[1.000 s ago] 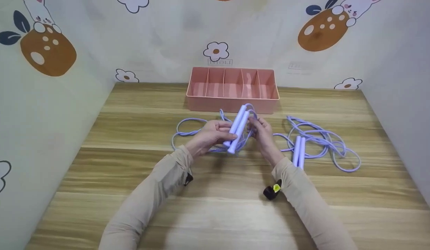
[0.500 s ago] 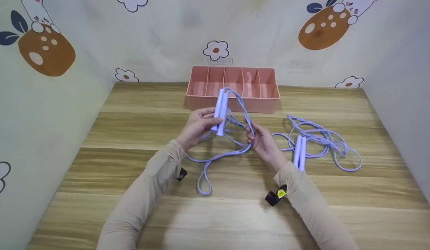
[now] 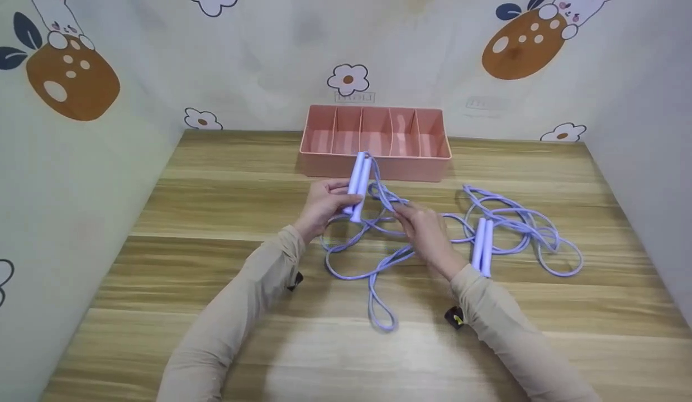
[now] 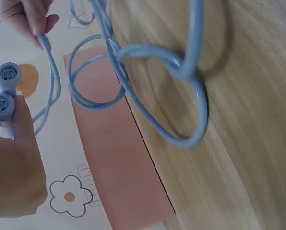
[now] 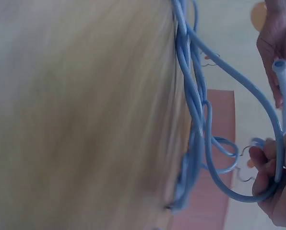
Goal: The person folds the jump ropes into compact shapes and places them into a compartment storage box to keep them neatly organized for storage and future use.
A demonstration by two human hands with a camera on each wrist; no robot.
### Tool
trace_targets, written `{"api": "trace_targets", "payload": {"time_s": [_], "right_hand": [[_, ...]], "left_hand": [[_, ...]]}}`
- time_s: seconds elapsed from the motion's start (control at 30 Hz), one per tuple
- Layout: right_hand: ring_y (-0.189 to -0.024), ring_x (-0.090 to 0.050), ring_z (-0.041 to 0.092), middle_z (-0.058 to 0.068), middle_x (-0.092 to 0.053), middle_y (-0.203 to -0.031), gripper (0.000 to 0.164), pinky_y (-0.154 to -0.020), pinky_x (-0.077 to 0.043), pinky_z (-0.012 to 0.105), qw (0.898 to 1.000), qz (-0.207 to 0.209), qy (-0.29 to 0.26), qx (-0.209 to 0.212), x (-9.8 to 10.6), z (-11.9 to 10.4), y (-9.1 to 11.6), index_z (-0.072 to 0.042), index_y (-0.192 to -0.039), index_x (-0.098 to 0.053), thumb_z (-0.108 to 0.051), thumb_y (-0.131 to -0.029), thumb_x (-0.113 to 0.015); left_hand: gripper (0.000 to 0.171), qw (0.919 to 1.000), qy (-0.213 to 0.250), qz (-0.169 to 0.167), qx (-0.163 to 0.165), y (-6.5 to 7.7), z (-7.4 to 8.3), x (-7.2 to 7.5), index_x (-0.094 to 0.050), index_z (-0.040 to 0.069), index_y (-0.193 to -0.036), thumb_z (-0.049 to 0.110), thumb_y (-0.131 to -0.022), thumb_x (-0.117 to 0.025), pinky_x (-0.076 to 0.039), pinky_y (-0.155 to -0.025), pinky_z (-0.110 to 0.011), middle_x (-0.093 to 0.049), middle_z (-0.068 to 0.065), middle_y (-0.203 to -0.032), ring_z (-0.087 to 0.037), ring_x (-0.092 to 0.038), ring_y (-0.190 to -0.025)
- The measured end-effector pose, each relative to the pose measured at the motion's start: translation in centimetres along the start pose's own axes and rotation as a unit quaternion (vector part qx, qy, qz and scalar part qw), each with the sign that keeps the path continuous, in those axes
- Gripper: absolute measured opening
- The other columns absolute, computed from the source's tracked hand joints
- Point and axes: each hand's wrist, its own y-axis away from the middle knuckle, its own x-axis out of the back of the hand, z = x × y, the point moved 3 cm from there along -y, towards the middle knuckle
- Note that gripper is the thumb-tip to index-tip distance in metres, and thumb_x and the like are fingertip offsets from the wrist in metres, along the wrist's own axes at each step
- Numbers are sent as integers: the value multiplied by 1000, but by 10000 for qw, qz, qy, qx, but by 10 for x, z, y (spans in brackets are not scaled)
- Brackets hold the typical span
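Observation:
Two lavender jump rope handles point(image 3: 361, 181) lie side by side in my left hand point(image 3: 323, 206), pinched between thumb and fingers, just in front of the pink box. Their cord point(image 3: 379, 176) runs from the upper ends to my right hand point(image 3: 426, 231), whose curled fingers grip it. Loose loops of that jump rope point(image 3: 346, 276) hang and trail below both hands. In the left wrist view the handles' round end caps point(image 4: 3, 106) face the camera. The right wrist view shows the cord point(image 5: 272, 120) looping around the right fingers.
A pink box point(image 3: 373, 167) with several compartments stands at the back against the patterned wall point(image 3: 267, 67). Right of my right hand lies a second lavender jump rope point(image 3: 516, 223), loosely coiled, its two handles point(image 3: 482, 245) together. Wooden tabletop point(image 3: 184, 268) extends under everything.
The left hand has moved the handles left from their earlier spot. The right hand has slid along the cord and turned palm down, and the rope's loops now spread farther toward the front.

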Motion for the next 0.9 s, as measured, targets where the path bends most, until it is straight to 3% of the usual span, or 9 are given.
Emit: {"api": "trace_targets", "payload": {"time_s": [0.1, 0.2, 0.33, 0.47, 0.53, 0.6, 0.7, 0.83, 0.9], "right_hand": [[-59, -59, 25, 7, -64, -72, 10, -46, -45, 38, 9948, -529, 472, 725, 3, -9, -7, -4, -90, -68, -9, -85, -61], [-59, -60, 23, 5, -64, -71, 6, -46, -46, 36, 9829, -1166, 611, 1285, 6, -16, -15, -5, -85, -65, -9, -85, -61], [-57, -59, 21, 4, -66, -73, 4, -46, -46, 34, 9682, -1676, 627, 1748, 12, -23, -23, -7, -84, -65, -7, -84, -61], [-56, -57, 18, 3, -67, -74, 7, -48, -46, 33, 9615, -1792, 418, 2042, 16, -26, -30, -8, -87, -68, -7, -82, -63], [-61, -61, 19, 3, -68, -79, 10, -52, -49, 33, 9594, -1832, 275, 2129, 17, -27, -33, -10, -91, -69, -8, -82, -64], [-69, -64, 20, 4, -69, -85, 13, -59, -52, 34, 9583, -1895, 102, 2137, 17, -27, -35, -10, -94, -69, -9, -82, -64], [-79, -65, 21, 5, -69, -90, 13, -67, -52, 33, 9570, -2085, -174, 2012, 17, -26, -38, -8, -94, -69, -12, -83, -64], [-79, -64, 19, 6, -67, -87, 12, -68, -52, 30, 9517, -2420, -784, 1717, 17, -23, -42, -4, -92, -69, -10, -83, -64], [-78, -64, 19, 8, -67, -87, 11, -68, -52, 29, 9457, -2591, -1200, 1550, 17, -22, -45, -1, -89, -69, -7, -82, -64]], "left_hand": [[45, 9989, -466, 6, -38, 1, -2, -5, -54, -10, -116, -12, -72, -64, -55, -71, -29, -59, -27, -109, -24, -65, -85], [43, 9936, -1116, -105, -119, 0, -3, -10, -56, -11, -114, -11, -72, -65, -54, -72, -29, -61, -27, -106, -29, -64, -92], [42, 9784, -2006, -379, -325, -1, -1, -16, -57, -12, -111, -12, -70, -65, -54, -72, -29, -63, -26, -101, -31, -63, -92], [40, 9553, -2801, -728, -597, -2, -1, -21, -59, -11, -108, -11, -69, -65, -54, -74, -27, -64, -24, -99, -30, -64, -92], [36, 9345, -3327, -903, -883, -2, 0, -24, -61, -10, -106, -8, -70, -66, -53, -75, -26, -65, -22, -97, -29, -64, -91], [33, 9086, -3854, -1031, -1236, 0, 1, -26, -63, -9, -103, -6, -71, -67, -53, -74, -25, -67, -20, -95, -28, -65, -89], [26, 8578, -4661, -1173, -1819, 3, 2, -29, -67, -4, -98, -2, -72, -67, -52, -72, -24, -69, -14, -89, -22, -67, -82], [19, 8036, -5288, -1361, -2367, 9, 3, -32, -71, 3, -89, -2, -72, -65, -46, -62, -26, -70, -6, -78, -12, -60, -65], [14, 7825, -5456, -1517, -2587, 13, 4, -34, -70, 3, -82, -3, -71, -64, -44, -57, -28, -68, -5, -72, -12, -52, -59]]}}
